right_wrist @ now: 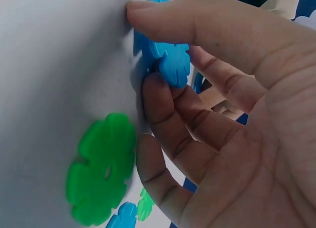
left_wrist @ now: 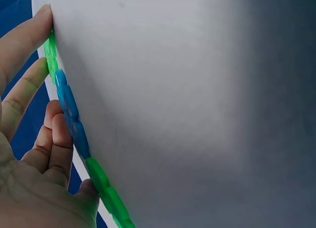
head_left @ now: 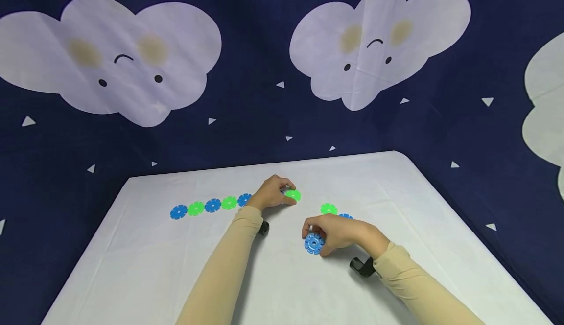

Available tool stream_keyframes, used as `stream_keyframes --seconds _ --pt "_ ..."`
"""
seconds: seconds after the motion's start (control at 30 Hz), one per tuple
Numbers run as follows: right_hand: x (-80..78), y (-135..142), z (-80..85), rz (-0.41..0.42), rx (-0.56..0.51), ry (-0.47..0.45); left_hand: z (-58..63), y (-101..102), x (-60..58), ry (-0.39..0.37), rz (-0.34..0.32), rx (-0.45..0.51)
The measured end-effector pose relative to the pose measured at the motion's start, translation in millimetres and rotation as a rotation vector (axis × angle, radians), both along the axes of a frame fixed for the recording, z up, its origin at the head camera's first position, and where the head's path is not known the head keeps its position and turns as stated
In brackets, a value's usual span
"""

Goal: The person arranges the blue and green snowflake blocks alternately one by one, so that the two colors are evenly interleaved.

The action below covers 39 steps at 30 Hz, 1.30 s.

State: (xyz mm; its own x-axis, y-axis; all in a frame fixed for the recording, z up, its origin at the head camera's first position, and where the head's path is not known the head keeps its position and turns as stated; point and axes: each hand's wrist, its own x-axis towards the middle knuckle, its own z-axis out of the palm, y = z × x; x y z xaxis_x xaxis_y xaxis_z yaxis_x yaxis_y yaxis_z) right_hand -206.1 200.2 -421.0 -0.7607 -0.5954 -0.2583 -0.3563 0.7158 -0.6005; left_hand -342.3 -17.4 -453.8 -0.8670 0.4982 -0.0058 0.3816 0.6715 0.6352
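From where I stand, the person's hands are well apart over the white-covered table (head_left: pixel 145 266), each busy with slotted plastic snowflake discs. The left hand (head_left: pixel 271 194) pinches the green end disc (head_left: pixel 293 195) of a row, thumb on its near edge and index finger on its far edge. Other fingers touch the blue neighbour disc (left_wrist: pixel 71 112) beside it, as the left wrist view shows. The row runs leftward, green and blue by turns, to a blue outer disc (head_left: pixel 178 212). The right hand (head_left: pixel 340 230) grips blue discs (right_wrist: pixel 174 65) between thumb and fingers, seemingly two, though I cannot tell whether they are joined. Behind it lie a loose green disc (head_left: pixel 328 209) and a partly hidden blue disc (head_left: pixel 346 216).

The step looks like setting the row in order, and I'd judge a light touch best: steady the end disc by its rim, nudge it flat along the cloth and keep the spare fingers from dragging its neighbour. The right hand would do well to present one disc alone, face level, and lift clear of the loose pair
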Motion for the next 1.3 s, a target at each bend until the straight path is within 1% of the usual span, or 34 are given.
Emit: stream_keyframes --seconds 0.1,0.2,0.43,0.57,0.67,0.8,0.93,1.1,1.2,1.3 --pt "0.5 1 -0.9 0.005 0.004 -0.001 -0.7 1 0.0 -0.005 -0.005 -0.001" --pt "0.9 1 -1.6 0.01 0.013 0.019 -1.4 1 -0.8 -0.003 -0.005 -0.005" --pt "1.3 1 -1.9 0.032 0.046 0.101 -2.2 0 -2.0 -0.005 0.01 -0.017" --pt "1.1 0 -1.6 0.028 0.07 0.148 -2.1 0 -2.1 -0.01 0.008 -0.007" --pt "0.7 1 -1.0 0.021 0.075 0.152 -1.9 0 -2.4 -0.008 0.004 -0.003" --pt "-1.9 4 0.5 0.016 0.053 0.138 -0.8 1 -2.1 -0.011 0.001 -0.002" --pt "-9.7 9 2.4 0.017 0.038 0.151 0.2 0 -2.2 -0.013 -0.004 0.0" --pt "-25.6 19 6.5 0.02 0.022 0.195 1.0 0 -2.5 -0.008 -0.014 -0.008" --pt "-35.3 25 10.9 0.002 -0.006 0.209 1.3 0 -2.5 -0.006 -0.014 -0.011" --pt "-45.1 29 14.8 -0.034 -0.014 0.224 1.3 1 -2.9 -0.005 -0.014 -0.01"
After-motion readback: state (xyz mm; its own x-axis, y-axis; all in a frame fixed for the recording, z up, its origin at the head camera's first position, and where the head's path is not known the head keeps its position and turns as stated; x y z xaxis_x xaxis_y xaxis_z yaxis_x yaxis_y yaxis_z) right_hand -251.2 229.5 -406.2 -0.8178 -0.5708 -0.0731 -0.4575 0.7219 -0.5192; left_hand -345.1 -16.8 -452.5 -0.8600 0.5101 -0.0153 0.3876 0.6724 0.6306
